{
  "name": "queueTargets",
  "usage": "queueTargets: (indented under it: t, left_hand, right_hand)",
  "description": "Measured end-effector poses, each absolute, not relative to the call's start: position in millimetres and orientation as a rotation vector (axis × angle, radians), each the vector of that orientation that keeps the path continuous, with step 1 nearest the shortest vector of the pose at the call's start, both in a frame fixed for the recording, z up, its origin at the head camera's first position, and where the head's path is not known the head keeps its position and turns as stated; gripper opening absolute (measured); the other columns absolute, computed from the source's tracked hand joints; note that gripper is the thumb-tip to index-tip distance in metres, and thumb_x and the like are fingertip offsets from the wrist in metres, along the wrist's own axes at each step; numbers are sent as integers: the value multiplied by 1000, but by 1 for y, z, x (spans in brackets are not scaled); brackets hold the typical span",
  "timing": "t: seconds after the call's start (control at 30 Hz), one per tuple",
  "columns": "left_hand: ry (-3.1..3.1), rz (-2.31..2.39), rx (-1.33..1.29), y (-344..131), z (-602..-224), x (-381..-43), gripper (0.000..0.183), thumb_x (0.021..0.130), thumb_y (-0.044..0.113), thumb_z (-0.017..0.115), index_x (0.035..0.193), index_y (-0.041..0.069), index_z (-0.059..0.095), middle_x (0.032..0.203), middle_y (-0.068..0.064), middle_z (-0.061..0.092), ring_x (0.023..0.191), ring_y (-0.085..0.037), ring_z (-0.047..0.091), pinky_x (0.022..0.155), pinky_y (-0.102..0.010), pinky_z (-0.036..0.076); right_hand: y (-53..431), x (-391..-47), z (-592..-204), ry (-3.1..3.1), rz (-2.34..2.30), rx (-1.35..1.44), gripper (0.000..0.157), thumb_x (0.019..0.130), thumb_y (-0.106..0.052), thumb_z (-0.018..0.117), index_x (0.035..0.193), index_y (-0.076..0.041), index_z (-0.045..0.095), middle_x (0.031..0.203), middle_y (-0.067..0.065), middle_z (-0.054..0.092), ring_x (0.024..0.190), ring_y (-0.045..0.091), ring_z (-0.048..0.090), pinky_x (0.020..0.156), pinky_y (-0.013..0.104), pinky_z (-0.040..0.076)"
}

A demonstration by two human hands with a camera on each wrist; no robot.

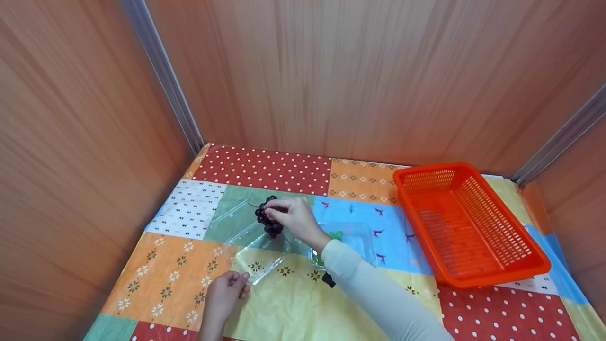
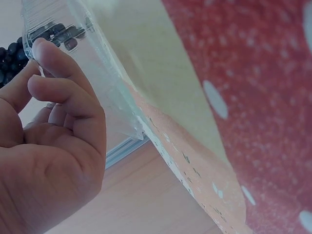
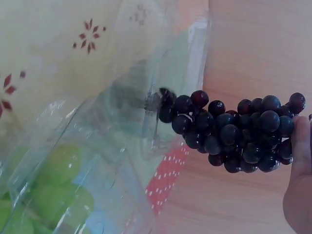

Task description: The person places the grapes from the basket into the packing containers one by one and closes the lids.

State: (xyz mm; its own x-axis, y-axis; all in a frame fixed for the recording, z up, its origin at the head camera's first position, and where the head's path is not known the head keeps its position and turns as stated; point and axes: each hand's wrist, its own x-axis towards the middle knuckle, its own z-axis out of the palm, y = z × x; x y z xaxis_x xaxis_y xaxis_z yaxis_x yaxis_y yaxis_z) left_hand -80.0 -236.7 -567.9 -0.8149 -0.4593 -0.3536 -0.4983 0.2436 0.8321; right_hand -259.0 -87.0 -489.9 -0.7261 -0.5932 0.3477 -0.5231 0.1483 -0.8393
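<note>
A bunch of dark grapes (image 1: 272,228) hangs from my right hand (image 1: 297,219), pinched near its top between thumb and fingers. The bunch hangs over a clear plastic container (image 1: 270,269) with a hinged-looking lid folded out toward the back left. In the right wrist view, the lower grapes (image 3: 181,124) reach the container's rim. My left hand (image 1: 224,294) pinches the near left corner of that container between thumb and forefinger; the left wrist view shows the thin plastic wall (image 2: 105,63) right at the fingertips.
Just right, partly behind my right forearm, stands another clear container (image 1: 364,232) with green grapes (image 1: 335,235) inside. A red-orange plastic basket (image 1: 450,199) stands at the right. A patchwork cloth (image 1: 284,312) covers the table, with wood-look panels (image 1: 331,85) around it.
</note>
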Motion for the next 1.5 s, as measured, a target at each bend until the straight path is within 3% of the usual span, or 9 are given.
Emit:
queueTargets:
  t: [0.27, 0.57, 0.7, 0.8, 0.83, 1.0, 1.13, 1.3, 1.5]
  left_hand:
    - [2482, 1687, -892, -238, -567, -80, 22, 93, 22, 58, 89, 0, 62, 72, -6, 64, 65, -18, 62, 60, -32, 52]
    - [2464, 1684, -893, -237, -568, -77, 22, 94, 21, 58, 87, 1, 62, 71, -6, 64, 64, -17, 62, 60, -32, 51]
    - [2471, 1669, -892, -236, -567, -75, 23, 94, 22, 58, 87, 0, 62, 70, -5, 64, 63, -16, 62, 59, -31, 51]
    - [2497, 1697, -868, -236, -567, -75, 23, 93, 20, 58, 86, -1, 62, 69, -6, 65, 62, -18, 63, 59, -32, 52]
    - [2504, 1710, -859, -236, -567, -74, 23, 93, 20, 59, 85, -1, 62, 69, -7, 65, 62, -18, 63, 59, -32, 52]
    - [2509, 1750, -840, -236, -567, -75, 22, 93, 19, 59, 84, -1, 61, 69, -8, 65, 62, -20, 63, 58, -31, 53]
    - [2519, 1734, -837, -236, -567, -75, 21, 92, 18, 60, 84, -1, 61, 68, -7, 65, 61, -18, 62, 56, -29, 51]
    - [2507, 1689, -855, -238, -565, -77, 21, 93, 20, 59, 85, 1, 62, 69, -6, 65, 62, -16, 61, 55, -27, 49]
    - [2485, 1681, -873, -240, -566, -77, 22, 93, 22, 58, 86, 2, 62, 70, -5, 65, 63, -16, 61, 56, -27, 49]
  right_hand:
    - [-96, -250, -506, 2415, -1403, -1441, 15, 88, -24, 66, 101, -19, 74, 97, -8, 71, 89, 0, 63, 80, 15, 48]
    - [-103, -236, -524, 2321, -1193, -1363, 17, 89, -26, 66, 103, -23, 74, 99, -12, 70, 86, -4, 62, 74, 14, 50]
    - [-105, -231, -530, 2305, -1055, -1387, 17, 88, -26, 66, 103, -25, 73, 97, -15, 70, 83, -7, 60, 79, 18, 50]
    - [-107, -228, -534, 2333, -894, -1541, 16, 88, -26, 66, 102, -24, 73, 97, -14, 70, 86, -6, 61, 83, 15, 47]
    - [-108, -227, -535, 2335, -839, -1600, 16, 88, -25, 66, 102, -23, 73, 97, -12, 70, 86, -4, 62, 77, 11, 48]
    - [-111, -224, -542, 2344, -611, -1804, 13, 89, -22, 66, 99, -22, 75, 94, -13, 70, 88, -2, 63, 78, 8, 45]
    - [-112, -220, -551, 2340, -506, -1883, 9, 87, -21, 67, 90, -24, 75, 87, -17, 69, 80, -4, 60, 74, 11, 46]
    - [-116, -215, -555, 2338, -446, -1878, 10, 88, -33, 66, 83, -28, 74, 78, -20, 66, 66, -4, 54, 66, 13, 45]
    - [-118, -212, -554, 2425, -287, -1962, 8, 86, -30, 68, 80, -28, 73, 77, -16, 66, 68, 1, 58, 67, 17, 48]
